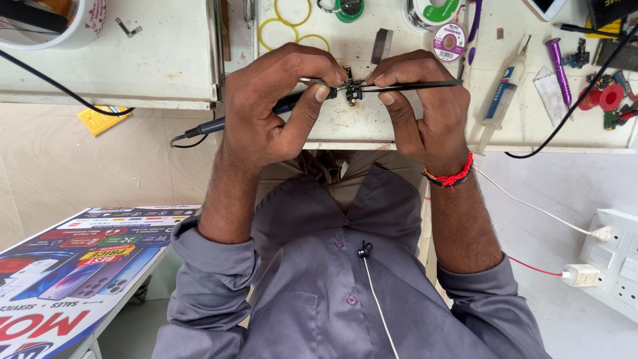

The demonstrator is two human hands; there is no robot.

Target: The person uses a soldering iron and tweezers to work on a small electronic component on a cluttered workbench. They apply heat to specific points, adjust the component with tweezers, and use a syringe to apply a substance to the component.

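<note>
Your left hand has its fingers curled tight round a slim, dark, corded soldering iron, metal tip at a small black circuit part held just above the scuffed white bench. Your right hand pinches thin black tweezers closed on that part, a red thread band at the wrist. Nearby lie yellow rubber rings, a solder spool, a plastic syringe and a purple metal pen-shaped tool.
</note>
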